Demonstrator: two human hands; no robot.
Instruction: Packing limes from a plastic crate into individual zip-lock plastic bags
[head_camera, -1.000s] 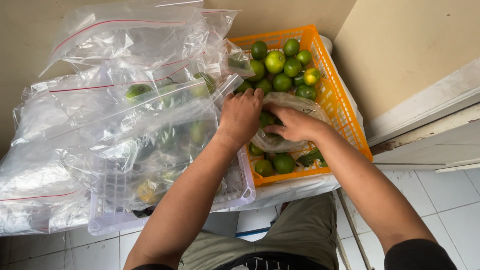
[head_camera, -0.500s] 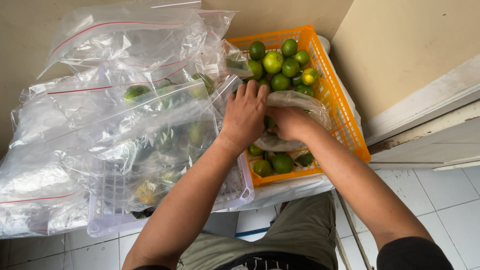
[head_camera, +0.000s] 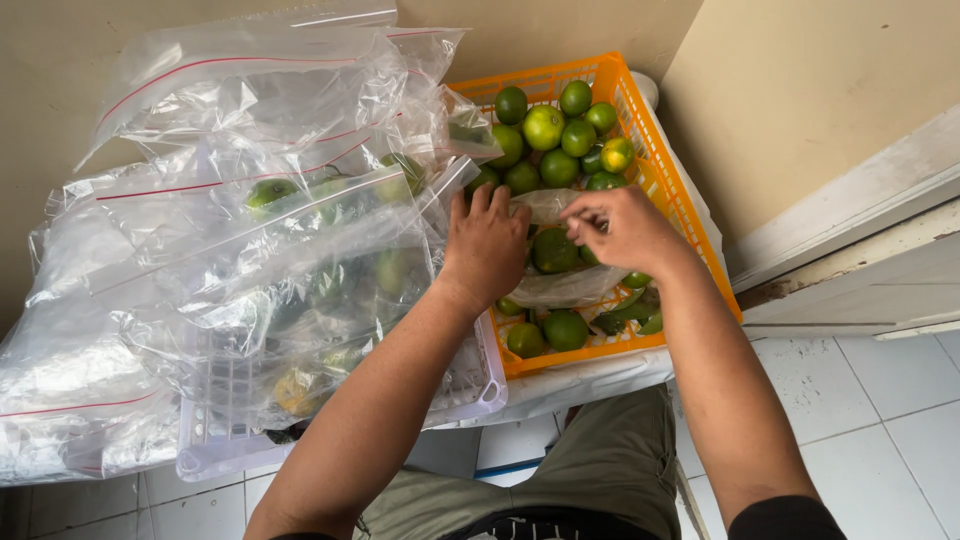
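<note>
Left hand: the left hand (head_camera: 487, 245) lies palm down over the near left part of the orange crate (head_camera: 690, 230), fingers spread and slightly curled, fingertips pressing on the top edge of a clear plastic bag (head_camera: 570, 285) that sits in the crate. Whether it pinches the film cannot be told.
Right hand: the right hand (head_camera: 625, 228) is just beside the left, over the middle of the crate, fingers bent together at the bag's mouth, seemingly pinching its rim; the grip itself is hidden under the fingers.
Clear plastic bag: it rests inside the crate, toward the near side, under and between both hands. A green lime (head_camera: 553, 250) shows through it, right between the two hands.
Loose limes: a heap of green limes (head_camera: 560, 135) fills the far end of the crate, a few of them yellowish; more limes (head_camera: 565, 330) lie along the crate's near edge, below the bag.
Orange crate: slotted plastic, standing on a white surface (head_camera: 590, 385), its right side near a beige wall.
White basket: a pale slotted basket (head_camera: 470, 385) touches the crate's left side and holds zip bags (head_camera: 300, 270) with limes inside.
Empty-looking bags: further clear zip bags with red seal lines (head_camera: 250, 85) pile up over the basket's far and left sides.
Floor: white tiles (head_camera: 870, 420) show at the right, below the crate.
</note>
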